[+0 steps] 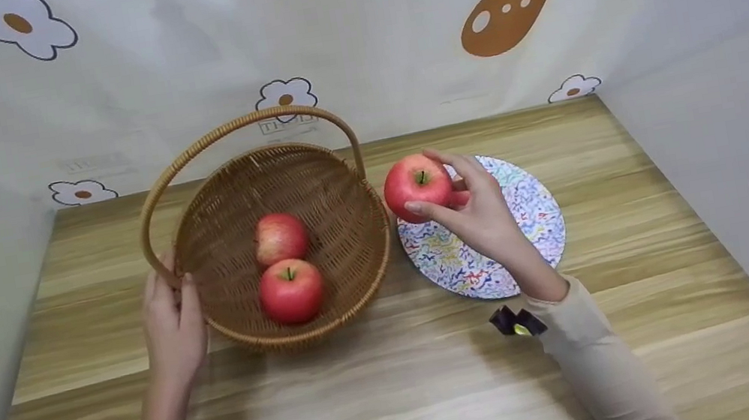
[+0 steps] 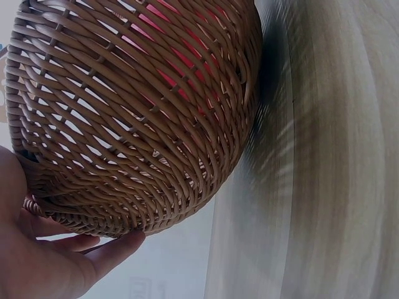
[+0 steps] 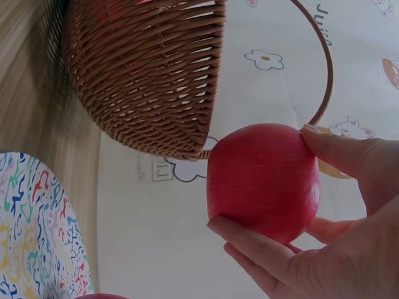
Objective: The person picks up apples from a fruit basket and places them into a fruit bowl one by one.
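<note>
My left hand (image 1: 172, 316) grips the left rim of a brown wicker basket (image 1: 208, 215), at the foot of its arched handle. Two red apples lie inside: one with its stem up (image 1: 291, 291), the other apple (image 1: 280, 238) on its side behind it. Between thumb and fingers, my right hand (image 1: 478, 215) holds another red apple (image 1: 418, 187), just right of the basket and above a round plate (image 1: 531, 214) with a multicoloured squiggle pattern. In the right wrist view a red rounded thing (image 3: 103, 296) shows at the plate's edge, mostly cut off.
The basket and plate stand on a wood-grain table (image 1: 392, 405). Pale walls (image 1: 376, 35) printed with flowers, carrots and a rabbit close it in at the back and both sides. A black band device (image 1: 517, 323) sits at each wrist.
</note>
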`<move>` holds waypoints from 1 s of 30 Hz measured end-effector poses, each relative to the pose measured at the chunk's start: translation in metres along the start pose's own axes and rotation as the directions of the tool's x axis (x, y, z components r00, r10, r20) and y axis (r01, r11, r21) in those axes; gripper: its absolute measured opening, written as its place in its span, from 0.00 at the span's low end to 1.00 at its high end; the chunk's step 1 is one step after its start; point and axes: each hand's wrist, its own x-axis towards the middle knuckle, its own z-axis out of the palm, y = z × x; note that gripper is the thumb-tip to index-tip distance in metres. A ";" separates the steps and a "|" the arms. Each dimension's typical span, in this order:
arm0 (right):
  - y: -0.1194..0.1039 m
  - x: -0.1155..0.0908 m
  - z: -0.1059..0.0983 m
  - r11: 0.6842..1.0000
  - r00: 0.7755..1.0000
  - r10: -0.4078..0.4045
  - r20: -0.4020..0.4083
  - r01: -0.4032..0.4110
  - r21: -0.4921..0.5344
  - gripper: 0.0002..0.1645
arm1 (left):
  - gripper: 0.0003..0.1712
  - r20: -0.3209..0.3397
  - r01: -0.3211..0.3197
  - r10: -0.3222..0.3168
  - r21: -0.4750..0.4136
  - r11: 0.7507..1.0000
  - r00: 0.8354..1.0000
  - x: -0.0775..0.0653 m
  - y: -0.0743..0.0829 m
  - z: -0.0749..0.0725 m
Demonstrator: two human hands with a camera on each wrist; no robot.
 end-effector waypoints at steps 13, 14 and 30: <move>0.015 0.006 0.001 0.999 1.000 -0.026 -0.004 0.026 -0.040 0.40 | 0.29 0.033 0.024 -0.025 0.035 0.999 0.999 0.001 0.001 -0.001; 0.016 0.006 0.001 0.999 1.000 -0.025 -0.003 0.025 -0.039 0.40 | 0.29 0.030 0.018 -0.019 0.028 0.999 0.999 0.001 0.001 -0.001; 0.027 0.009 0.004 0.999 0.999 0.035 0.039 -0.036 0.022 0.42 | 0.29 0.019 0.018 -0.018 0.014 1.000 1.000 0.001 0.001 -0.001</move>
